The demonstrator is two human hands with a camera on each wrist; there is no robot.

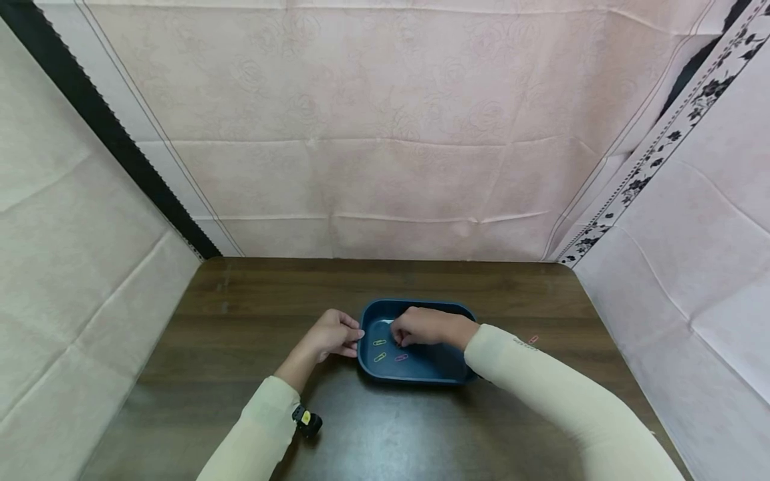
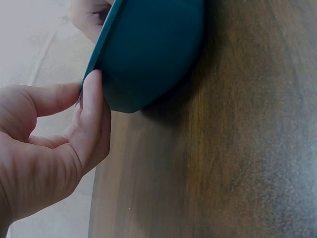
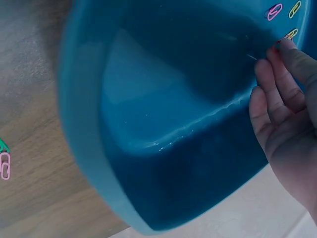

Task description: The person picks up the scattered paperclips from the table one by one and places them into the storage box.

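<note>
A blue tray (image 1: 421,379) with rounded corners sits on the wooden table. My left hand (image 1: 338,334) pinches its left rim between thumb and fingers, as the left wrist view shows up close. My right hand (image 1: 424,325) reaches down inside the tray. Between its thumb and forefinger it pinches a small red paper clip (image 3: 283,41), mostly covered by the fingertips. On the tray floor beside those fingers lie a pink paper clip (image 1: 401,358) and two yellow ones, one yellow paper clip (image 1: 379,357) nearer me and another yellow paper clip (image 1: 379,343) behind it.
Right of the tray, on the table (image 1: 259,300), lie a pink paper clip (image 3: 5,166) and a green paper clip (image 3: 3,146), close together. Pale cloth (image 1: 385,133) hangs behind the table and along both sides. A black device (image 1: 308,422) is strapped at the left wrist.
</note>
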